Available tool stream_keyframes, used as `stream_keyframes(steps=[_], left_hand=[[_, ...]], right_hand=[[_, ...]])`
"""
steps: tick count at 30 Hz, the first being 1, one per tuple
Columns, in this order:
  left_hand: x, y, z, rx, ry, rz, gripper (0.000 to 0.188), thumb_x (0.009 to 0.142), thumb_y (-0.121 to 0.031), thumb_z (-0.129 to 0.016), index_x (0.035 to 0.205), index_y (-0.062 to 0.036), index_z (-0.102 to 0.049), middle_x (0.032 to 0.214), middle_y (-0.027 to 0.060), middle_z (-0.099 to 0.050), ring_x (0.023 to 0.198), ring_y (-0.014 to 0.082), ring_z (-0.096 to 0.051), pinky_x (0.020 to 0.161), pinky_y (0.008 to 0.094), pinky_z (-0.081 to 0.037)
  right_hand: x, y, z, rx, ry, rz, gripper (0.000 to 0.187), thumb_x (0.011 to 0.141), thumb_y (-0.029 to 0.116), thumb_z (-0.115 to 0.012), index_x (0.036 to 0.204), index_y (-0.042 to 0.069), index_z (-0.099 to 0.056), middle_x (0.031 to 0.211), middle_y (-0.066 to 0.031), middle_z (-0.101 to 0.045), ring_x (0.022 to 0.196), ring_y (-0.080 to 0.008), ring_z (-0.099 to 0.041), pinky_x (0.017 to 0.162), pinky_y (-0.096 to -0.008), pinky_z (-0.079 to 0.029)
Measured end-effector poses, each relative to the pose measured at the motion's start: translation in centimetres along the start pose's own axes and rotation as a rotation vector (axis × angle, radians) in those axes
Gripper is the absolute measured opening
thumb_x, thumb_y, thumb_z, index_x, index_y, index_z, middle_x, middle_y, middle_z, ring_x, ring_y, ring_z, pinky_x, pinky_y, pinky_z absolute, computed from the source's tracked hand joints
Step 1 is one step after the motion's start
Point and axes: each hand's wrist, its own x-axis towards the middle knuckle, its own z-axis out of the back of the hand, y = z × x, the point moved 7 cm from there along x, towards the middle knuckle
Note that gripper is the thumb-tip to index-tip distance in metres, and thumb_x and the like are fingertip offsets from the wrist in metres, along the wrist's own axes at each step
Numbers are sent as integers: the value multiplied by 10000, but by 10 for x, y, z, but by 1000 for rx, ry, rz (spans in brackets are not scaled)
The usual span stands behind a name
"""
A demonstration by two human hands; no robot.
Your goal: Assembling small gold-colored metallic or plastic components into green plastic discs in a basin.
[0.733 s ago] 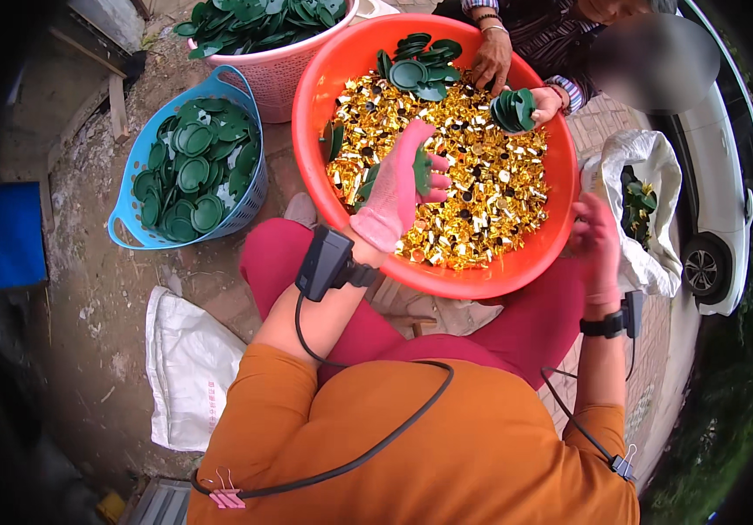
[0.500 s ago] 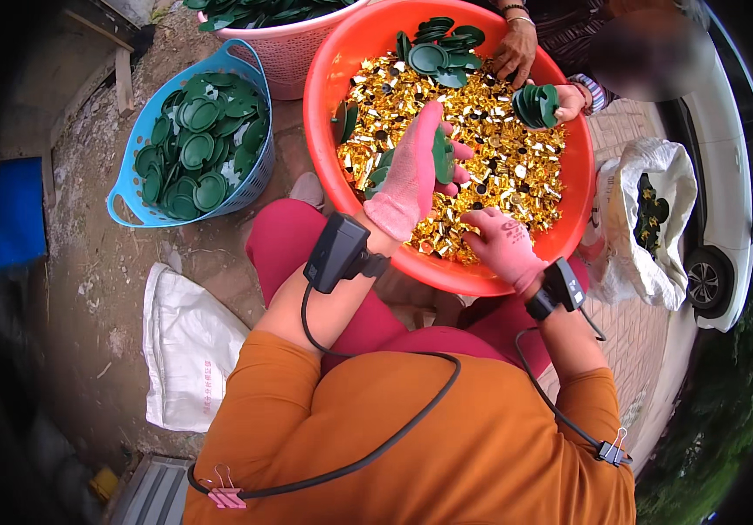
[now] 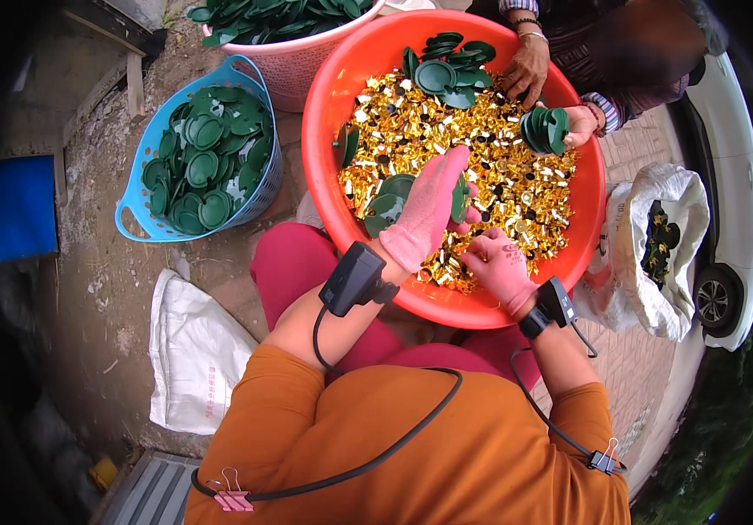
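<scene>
A large orange-red tub [image 3: 325,96] in front of me holds a layer of small shiny gold pieces [image 3: 508,184] mixed with black ones. My left hand [image 3: 420,214], in a pink glove, is closed around a green plastic disc [image 3: 460,199] above the pieces; its palm side is mostly hidden. My right hand [image 3: 503,269], also gloved in pink, is low over the tub's near part with thumb and fingers pinched together. Anything between those fingertips is too small to make out. Loose green discs [image 3: 385,212] lie left of my left hand.
Across the tub, a co-worker's hand [image 3: 529,70] touches the pieces; their other hand [image 3: 581,124] holds green discs. A blue basket [image 3: 134,162] and a pink basket [image 3: 293,70] hold green discs at left. White sacks [image 3: 193,359] lie on both sides. A white car stands right.
My right thumb and fingers have drawn together. My left hand has shifted slightly right and lower in the view, still with the green disc. The whole scene has shifted slightly.
</scene>
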Motion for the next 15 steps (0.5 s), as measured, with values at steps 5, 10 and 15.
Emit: stream_keyframes(steps=[5,10,15], left_hand=[[3,6,-3,-109,69,21,457,928,-521,-527,1118,-108,-473,869,110,-638,590,230,-653,434,287,-464],[0,0,-22,24,190,-6,378,954,-442,-485,949,-70,-551,763,98,-624,551,186,-605,462,267,-447],[4,-5,-26,122,288,-133,434,960,-412,-481,872,-8,-612,654,58,-585,471,138,-552,410,271,-425]], right_hand=[[-10,-19,25,960,-224,-346,170,845,158,-708,808,29,-603,952,-91,-656,651,-115,-586,601,-260,-476],[4,15,76,1033,-323,-242,105,870,62,-648,800,23,-581,768,-45,-653,570,-37,-511,617,-208,-466],[21,54,86,602,-330,40,114,835,4,-653,763,12,-565,793,-72,-636,936,-206,-646,795,-338,-508]])
